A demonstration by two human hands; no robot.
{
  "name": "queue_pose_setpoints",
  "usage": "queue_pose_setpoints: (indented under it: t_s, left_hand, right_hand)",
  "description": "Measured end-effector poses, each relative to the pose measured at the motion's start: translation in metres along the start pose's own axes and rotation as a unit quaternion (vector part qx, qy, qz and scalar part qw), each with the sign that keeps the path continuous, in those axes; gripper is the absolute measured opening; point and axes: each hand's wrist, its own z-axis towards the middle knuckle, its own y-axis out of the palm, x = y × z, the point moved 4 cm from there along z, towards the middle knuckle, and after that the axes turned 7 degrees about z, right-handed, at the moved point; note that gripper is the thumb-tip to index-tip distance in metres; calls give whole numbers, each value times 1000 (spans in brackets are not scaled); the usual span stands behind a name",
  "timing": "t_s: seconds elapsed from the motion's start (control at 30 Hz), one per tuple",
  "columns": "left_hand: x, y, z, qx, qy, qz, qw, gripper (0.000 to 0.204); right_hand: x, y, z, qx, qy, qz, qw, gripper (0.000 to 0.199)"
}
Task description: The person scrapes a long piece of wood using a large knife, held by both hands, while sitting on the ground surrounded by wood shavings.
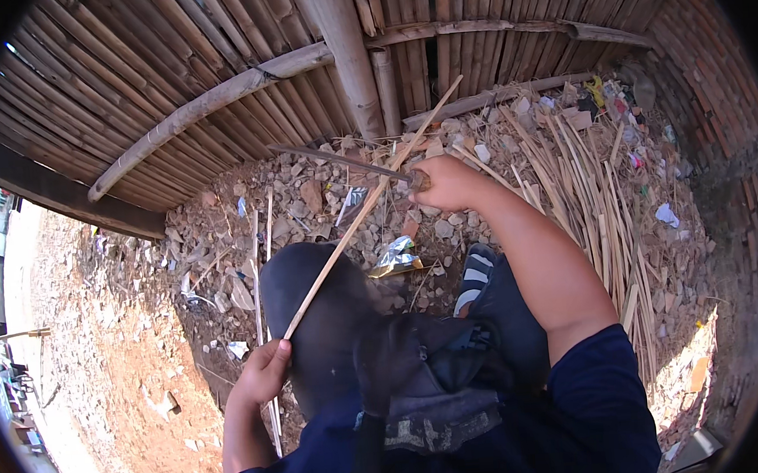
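Observation:
A long pale bamboo strip [336, 255] slants up from my left knee toward the bamboo wall. Its near end is pinched between the thumb and fingers of my left hand [265, 373]. My right hand [447, 183] is wrapped round the handle of a long knife [338, 159], whose dark narrow blade points to the left. The blade crosses the strip near its far half; whether it touches the wood, I cannot tell.
Split bamboo strips [592, 204] lie heaped on the right, beside my right arm. Ahead stands a bamboo-slat wall [489, 53], and a brick wall [715, 72] bounds the right. Rubble and litter cover the ground, including a shiny wrapper [395, 258] near my sandalled foot [473, 280].

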Motion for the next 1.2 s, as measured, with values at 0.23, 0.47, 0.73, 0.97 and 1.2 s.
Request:
queue_pose_setpoints:
  t_s: [0.23,0.47,0.73,0.97,1.2]
  left_hand:
    - [1,-1,1,5,14,16,1000,50]
    - [0,-2,5,-32,13,-19,999,51]
    - [-6,-7,6,-57,6,-56,997,47]
    - [-8,-4,10,-45,20,-36,998,51]
    - [-6,-5,5,-37,13,-33,999,50]
  right_hand:
    - [-27,2,-10,0,19,-20,1000,42]
    - [11,-7,0,7,21,19,1000,46]
    - [-17,-15,-14,-66,-13,8,998,52]
    - [14,-40,-16,31,47,20,998,49]
    - [8,-31,-18,-26,-21,5,999,48]
